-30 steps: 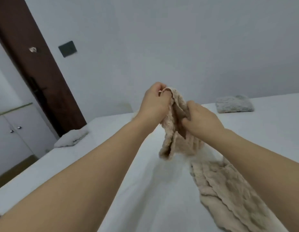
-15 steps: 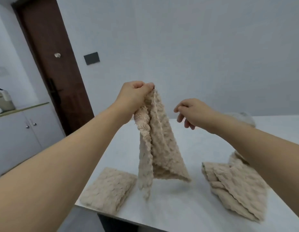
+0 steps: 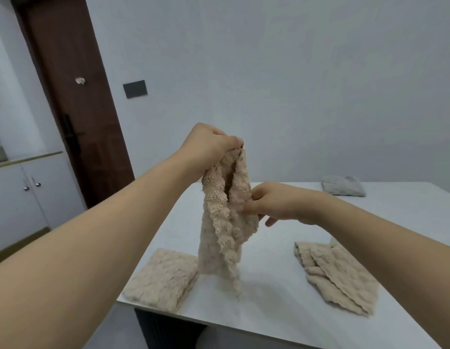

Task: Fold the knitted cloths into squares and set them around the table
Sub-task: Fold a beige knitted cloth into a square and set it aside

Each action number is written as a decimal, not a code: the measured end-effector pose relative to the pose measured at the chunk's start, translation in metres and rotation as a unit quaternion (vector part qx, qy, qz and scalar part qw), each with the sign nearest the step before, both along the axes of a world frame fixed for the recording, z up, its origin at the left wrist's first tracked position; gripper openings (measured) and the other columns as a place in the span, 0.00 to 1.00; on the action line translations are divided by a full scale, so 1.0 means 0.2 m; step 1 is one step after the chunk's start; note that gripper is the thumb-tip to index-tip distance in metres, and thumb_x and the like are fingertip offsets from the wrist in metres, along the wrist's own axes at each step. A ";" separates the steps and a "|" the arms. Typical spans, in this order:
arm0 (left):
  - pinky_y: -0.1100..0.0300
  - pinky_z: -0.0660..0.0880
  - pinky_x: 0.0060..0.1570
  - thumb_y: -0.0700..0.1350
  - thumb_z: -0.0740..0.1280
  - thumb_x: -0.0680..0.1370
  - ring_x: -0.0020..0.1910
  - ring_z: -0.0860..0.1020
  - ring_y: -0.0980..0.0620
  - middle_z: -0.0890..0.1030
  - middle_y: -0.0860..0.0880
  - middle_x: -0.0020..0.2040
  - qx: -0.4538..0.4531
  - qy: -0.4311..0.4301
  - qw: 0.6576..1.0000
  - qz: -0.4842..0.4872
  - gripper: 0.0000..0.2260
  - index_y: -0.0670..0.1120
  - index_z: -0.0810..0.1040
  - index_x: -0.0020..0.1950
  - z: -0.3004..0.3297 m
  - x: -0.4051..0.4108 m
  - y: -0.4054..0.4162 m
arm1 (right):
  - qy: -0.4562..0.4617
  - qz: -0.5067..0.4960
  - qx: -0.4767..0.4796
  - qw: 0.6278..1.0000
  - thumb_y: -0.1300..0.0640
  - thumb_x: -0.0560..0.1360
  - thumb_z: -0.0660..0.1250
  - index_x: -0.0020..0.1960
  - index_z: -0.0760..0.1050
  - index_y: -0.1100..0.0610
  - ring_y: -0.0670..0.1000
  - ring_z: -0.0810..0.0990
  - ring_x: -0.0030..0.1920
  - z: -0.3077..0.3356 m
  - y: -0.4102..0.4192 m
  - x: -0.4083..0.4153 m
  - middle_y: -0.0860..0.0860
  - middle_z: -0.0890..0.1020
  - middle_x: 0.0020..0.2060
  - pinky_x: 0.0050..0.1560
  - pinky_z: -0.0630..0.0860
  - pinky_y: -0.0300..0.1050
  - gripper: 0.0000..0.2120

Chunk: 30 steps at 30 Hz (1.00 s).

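A beige knitted cloth [image 3: 225, 230] hangs in the air above the white table [image 3: 281, 306], its lower tip close to the tabletop. My left hand [image 3: 209, 147] grips its top corner from above. My right hand [image 3: 271, 205] pinches the cloth's right edge about halfway down, with the other fingers loose. A folded beige square [image 3: 163, 278] lies at the table's near left corner. At the near right sits a loose pile of beige cloths [image 3: 337, 275]. A folded grey cloth [image 3: 343, 186] rests at the far edge.
A dark brown door [image 3: 75, 102] stands at the left with a dark wall plate [image 3: 135, 89] beside it. White cabinets [image 3: 25, 197] with a countertop are at the far left. The table's near edge runs just past the folded square.
My right hand has moved left and down from empty air and taken the hanging cloth's edge. The left hand still holds the top corner at about the same height.
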<state>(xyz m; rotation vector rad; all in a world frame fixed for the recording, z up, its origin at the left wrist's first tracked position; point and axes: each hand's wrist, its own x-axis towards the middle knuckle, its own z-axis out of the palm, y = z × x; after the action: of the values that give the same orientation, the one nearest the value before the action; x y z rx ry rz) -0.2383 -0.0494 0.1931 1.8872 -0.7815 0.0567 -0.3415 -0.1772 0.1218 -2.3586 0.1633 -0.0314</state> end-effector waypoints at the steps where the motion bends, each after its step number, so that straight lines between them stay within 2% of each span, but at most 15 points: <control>1: 0.59 0.71 0.32 0.48 0.75 0.73 0.28 0.72 0.49 0.74 0.44 0.34 0.001 0.000 1.000 -0.002 0.10 0.42 0.82 0.44 0.01 -0.01 0.01 | -0.002 -0.012 -0.028 1.000 0.48 0.76 0.67 0.52 0.80 0.58 0.50 0.82 0.49 0.01 -0.01 -0.01 0.51 0.84 0.48 0.51 0.81 0.48 0.14; 3: 0.59 0.73 0.32 0.47 0.74 0.74 0.28 0.74 0.49 0.76 0.44 0.32 0.009 -0.001 1.000 0.007 0.12 0.38 0.82 0.43 0.04 -0.03 0.04 | 0.009 -0.039 -0.064 0.997 0.53 0.77 0.66 0.47 0.81 0.58 0.49 0.82 0.42 0.03 -0.04 -0.03 0.52 0.85 0.43 0.47 0.80 0.46 0.09; 4: 0.62 0.71 0.30 0.46 0.73 0.74 0.25 0.73 0.49 0.76 0.46 0.29 0.026 -0.009 0.999 0.017 0.10 0.40 0.80 0.39 0.05 -0.03 0.06 | 0.012 -0.059 -0.077 0.995 0.55 0.77 0.66 0.45 0.81 0.58 0.49 0.81 0.39 0.04 -0.07 -0.04 0.52 0.85 0.41 0.44 0.79 0.46 0.09; 6: 0.61 0.63 0.28 0.45 0.68 0.73 0.23 0.65 0.50 0.67 0.51 0.25 0.103 -0.040 0.993 0.046 0.13 0.47 0.70 0.30 0.05 0.00 0.10 | -0.006 -0.116 -0.088 0.989 0.60 0.74 0.65 0.41 0.80 0.60 0.52 0.78 0.35 0.05 -0.15 -0.03 0.55 0.84 0.37 0.37 0.75 0.46 0.07; 7: 0.59 0.59 0.30 0.44 0.66 0.71 0.25 0.61 0.50 0.63 0.51 0.25 0.144 -0.052 0.987 0.057 0.14 0.49 0.64 0.29 0.04 0.02 0.11 | -0.024 -0.149 -0.079 0.985 0.61 0.73 0.63 0.39 0.78 0.60 0.53 0.75 0.34 0.05 -0.19 -0.02 0.57 0.82 0.35 0.35 0.72 0.45 0.07; 9: 0.55 0.55 0.32 0.44 0.63 0.70 0.27 0.57 0.50 0.59 0.53 0.26 0.193 -0.054 0.978 0.060 0.15 0.50 0.58 0.29 -0.01 0.08 0.11 | -0.077 -0.211 -0.036 0.974 0.63 0.73 0.60 0.38 0.72 0.59 0.54 0.70 0.34 0.04 -0.28 0.01 0.56 0.75 0.34 0.36 0.67 0.45 0.06; 12: 0.55 0.54 0.32 0.43 0.61 0.71 0.28 0.57 0.50 0.59 0.52 0.28 0.218 -0.069 0.972 0.061 0.13 0.50 0.58 0.30 -0.14 0.21 0.07 | -0.174 -0.267 0.023 0.948 0.62 0.74 0.59 0.37 0.67 0.57 0.54 0.67 0.35 0.00 -0.43 0.11 0.54 0.70 0.33 0.37 0.66 0.47 0.07; 15: 0.59 0.60 0.31 0.42 0.59 0.72 0.28 0.64 0.48 0.65 0.50 0.30 0.259 -0.155 0.945 0.125 0.09 0.47 0.62 0.34 -0.26 0.34 -0.02 | -0.235 -0.292 0.048 0.926 0.63 0.74 0.60 0.38 0.70 0.58 0.53 0.69 0.32 -0.05 -0.54 0.25 0.54 0.70 0.32 0.32 0.64 0.44 0.07; 17: 0.59 0.62 0.32 0.40 0.58 0.71 0.30 0.66 0.47 0.69 0.49 0.31 0.229 -0.197 0.938 0.170 0.06 0.46 0.64 0.35 -0.31 0.44 -0.09 | -0.272 -0.296 0.107 0.909 0.63 0.74 0.62 0.38 0.72 0.57 0.51 0.71 0.29 -0.05 -0.60 0.36 0.53 0.71 0.31 0.31 0.65 0.41 0.07; 20: 0.57 0.68 0.35 0.40 0.58 0.74 0.35 0.74 0.47 0.77 0.51 0.34 0.151 -0.250 0.932 0.214 0.07 0.46 0.74 0.39 -0.30 0.56 -0.17 | -0.341 -0.302 0.227 0.861 0.61 0.73 0.66 0.40 0.76 0.58 0.52 0.74 0.35 -0.02 -0.71 0.52 0.54 0.75 0.35 0.36 0.71 0.46 0.04; 22: 0.55 0.70 0.40 0.42 0.58 0.77 0.38 0.76 0.48 0.77 0.54 0.35 0.113 -0.289 0.926 0.217 0.10 0.48 0.78 0.42 -0.27 0.61 -0.20 | -0.368 -0.303 0.275 0.835 0.60 0.74 0.65 0.42 0.76 0.61 0.53 0.75 0.38 0.03 -0.77 0.59 0.55 0.76 0.38 0.39 0.73 0.48 0.05; 25: 0.51 0.69 0.44 0.43 0.58 0.78 0.36 0.72 0.47 0.71 0.54 0.32 0.081 -0.348 0.910 0.210 0.14 0.52 0.69 0.32 -0.23 0.64 -0.22 | -0.390 -0.292 0.308 0.817 0.60 0.79 0.60 0.46 0.75 0.56 0.51 0.73 0.40 0.10 -0.79 0.63 0.53 0.75 0.41 0.40 0.70 0.44 0.06; 27: 0.49 0.69 0.43 0.42 0.57 0.77 0.34 0.68 0.47 0.68 0.53 0.31 0.082 -0.347 0.914 0.194 0.15 0.53 0.62 0.30 -0.24 0.64 -0.23 | -0.389 -0.291 0.313 0.816 0.61 0.79 0.58 0.46 0.74 0.55 0.50 0.71 0.40 0.08 -0.79 0.62 0.52 0.74 0.41 0.38 0.68 0.43 0.08; 30: 0.51 0.69 0.42 0.41 0.58 0.75 0.35 0.71 0.47 0.72 0.53 0.32 0.101 -0.286 0.943 0.136 0.13 0.51 0.66 0.30 -0.34 0.58 -0.25 | -0.356 -0.326 0.332 0.811 0.60 0.73 0.57 0.41 0.71 0.54 0.51 0.69 0.38 -0.07 -0.80 0.59 0.53 0.72 0.37 0.38 0.64 0.45 0.05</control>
<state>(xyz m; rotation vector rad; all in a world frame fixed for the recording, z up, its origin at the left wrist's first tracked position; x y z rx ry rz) -0.1222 -0.0989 0.1246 2.1942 -0.9282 0.7513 -0.2243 -0.3375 0.1078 -1.3664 0.5073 -1.0079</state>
